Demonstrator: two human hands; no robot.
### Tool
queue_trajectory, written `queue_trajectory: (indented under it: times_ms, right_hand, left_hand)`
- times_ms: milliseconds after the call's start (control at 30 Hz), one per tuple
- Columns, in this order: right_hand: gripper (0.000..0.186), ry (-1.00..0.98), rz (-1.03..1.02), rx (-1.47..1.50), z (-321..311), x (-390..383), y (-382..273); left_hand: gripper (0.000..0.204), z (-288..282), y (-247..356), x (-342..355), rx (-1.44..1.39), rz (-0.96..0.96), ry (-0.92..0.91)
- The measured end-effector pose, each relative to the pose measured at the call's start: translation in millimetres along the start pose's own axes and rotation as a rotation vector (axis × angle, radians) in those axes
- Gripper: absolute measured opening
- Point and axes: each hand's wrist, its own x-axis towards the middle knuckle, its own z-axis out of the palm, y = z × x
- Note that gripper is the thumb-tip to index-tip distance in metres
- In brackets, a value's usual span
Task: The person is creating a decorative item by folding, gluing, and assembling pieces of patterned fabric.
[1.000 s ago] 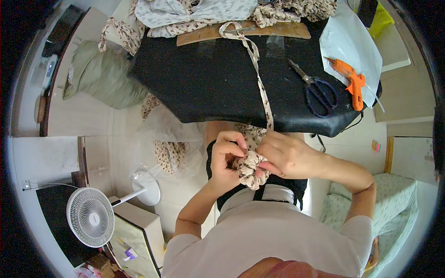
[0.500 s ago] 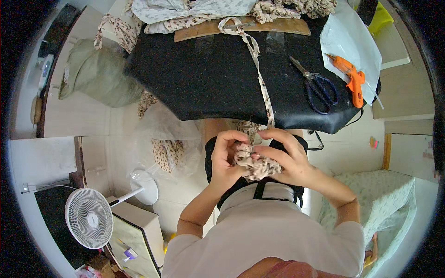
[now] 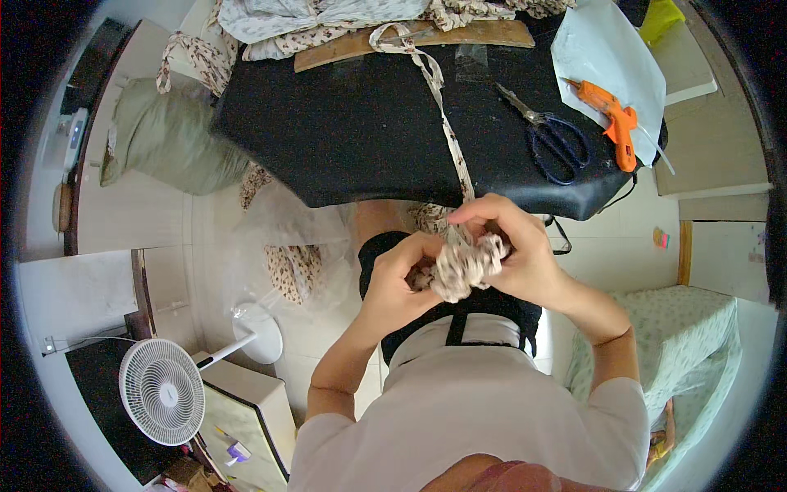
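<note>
My left hand [image 3: 406, 283] and my right hand [image 3: 520, 254] hold a cream, brown-patterned ruffled fabric scrunchie [image 3: 464, 266] between them in front of my lap, fingers curled round it from either side. A narrow patterned fabric strip [image 3: 447, 123] runs from a wooden board [image 3: 484, 33] down over the black table [image 3: 303, 139] to behind my right fingers; whether they grip it, I cannot tell. Dark-handled scissors [image 3: 556, 143] lie on the table to the right, beside an orange glue gun [image 3: 615, 123] on a pale blue sheet [image 3: 586, 49].
Folded and ruffled fabrics [image 3: 311, 16] are piled at the table's back. To the left are a green sack [image 3: 164, 139], a plastic bag [image 3: 229, 262] with patterned cloth and a white fan [image 3: 161, 392]. Another person's arm [image 3: 668, 426] shows beside a covered bed [image 3: 656, 336] at lower right.
My hands have turned the scrunchie and moved it slightly up the picture; my right hand rose, its fingers now higher over it. The table appears a little higher and further left.
</note>
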Motion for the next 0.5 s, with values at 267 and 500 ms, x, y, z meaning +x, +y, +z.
queue_trajectory:
  times_ms: [267,500]
  right_hand:
    - [0.031,0.099,-0.550,-0.203,23,-49,47]
    - [0.028,0.153,-0.211,0.005,37,-54,27]
  left_hand:
    - [0.017,-2,5,-33,0.375,0.247,0.043]
    - [0.019,0,-6,-49,0.646,0.890,-0.074]
